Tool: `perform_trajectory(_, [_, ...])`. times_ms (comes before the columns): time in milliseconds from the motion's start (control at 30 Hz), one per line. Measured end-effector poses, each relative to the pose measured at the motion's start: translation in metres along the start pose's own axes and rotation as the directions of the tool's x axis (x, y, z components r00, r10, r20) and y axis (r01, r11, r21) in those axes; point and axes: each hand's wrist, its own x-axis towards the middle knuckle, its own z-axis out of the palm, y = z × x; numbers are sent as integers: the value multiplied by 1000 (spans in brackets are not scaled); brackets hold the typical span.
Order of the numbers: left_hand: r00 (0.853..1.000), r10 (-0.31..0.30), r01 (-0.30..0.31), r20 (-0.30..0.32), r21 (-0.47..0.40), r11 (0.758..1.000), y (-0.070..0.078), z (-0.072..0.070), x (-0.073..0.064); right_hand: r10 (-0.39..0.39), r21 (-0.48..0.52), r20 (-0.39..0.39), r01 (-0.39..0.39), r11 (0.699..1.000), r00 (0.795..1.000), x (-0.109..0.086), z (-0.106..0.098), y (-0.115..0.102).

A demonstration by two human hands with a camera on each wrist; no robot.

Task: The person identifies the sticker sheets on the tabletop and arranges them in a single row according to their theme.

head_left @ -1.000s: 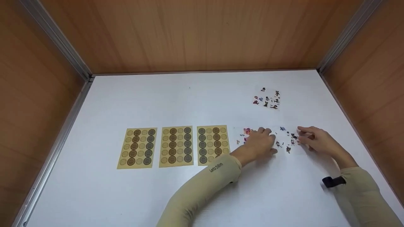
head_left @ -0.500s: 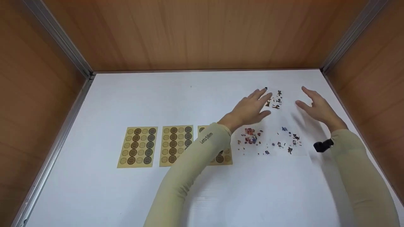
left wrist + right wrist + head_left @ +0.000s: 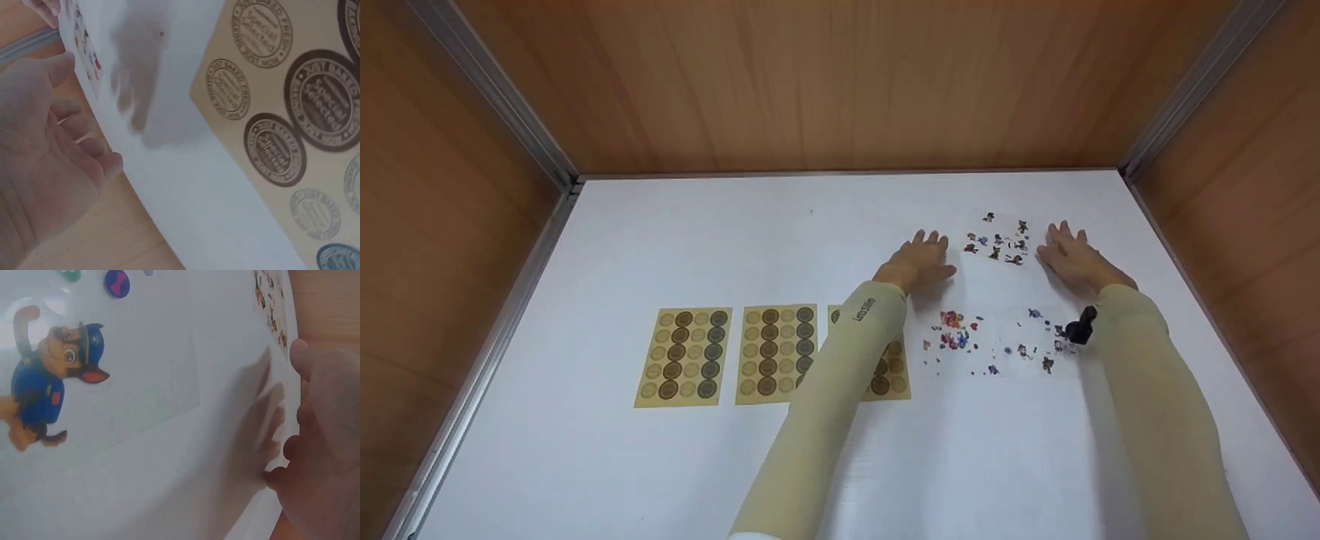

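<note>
At the back right of the table lies a transparent sticker sheet [image 3: 995, 253] with small cartoon characters. Just left of it is my left hand [image 3: 915, 264], palm down, fingers spread and holding nothing. My right hand [image 3: 1076, 259] is on the sheet's other side, its fingers relaxed and nothing in its grasp. The left wrist view shows the left hand [image 3: 62, 146] with loosely bent fingers over its shadow. In the right wrist view the right hand [image 3: 320, 433] appears at the right, and a large cartoon dog sticker [image 3: 45, 382] fills the left.
Nearer the front, clear sheets carry colourful small stickers [image 3: 952, 319] and more character stickers [image 3: 1048, 364]. To their left lie three tan sheets of round labels, the leftmost tan sheet [image 3: 682, 356] included; my left sleeve covers part of the third. Wooden walls [image 3: 840, 90] enclose the table.
Both hands have left the clear sheets at the front and moved toward the back. The left hand passed over the far sheet's edge, then shifted left; the right came in closer to that sheet.
</note>
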Motion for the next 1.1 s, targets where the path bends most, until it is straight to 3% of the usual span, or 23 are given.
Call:
perform_trajectory(100, [996,-93,94,15,-116,989,-5,8,-2,-9,-12,53,10,1000,999,3,4,-3])
perform_trajectory(200, [993,-121,119,-4,-157,980,-8,13,-3,-37,-21,74,38,999,997,8,7,-9])
perform_trajectory(400, [996,-82,79,-33,-105,991,-11,14,-4,-60,-43,89,64,997,994,12,11,-18])
perform_trajectory(733, [1000,-18,18,8,-36,999,-21,8,-3,-93,-95,156,108,990,983,17,21,-42])
perform_trajectory(933, [999,-36,36,9,-52,998,-29,7,-3,-93,-176,219,133,975,971,25,22,-62])
perform_trajectory(1100, [998,-54,55,14,-76,996,-37,5,-2,-136,-164,237,177,970,962,28,30,-77])
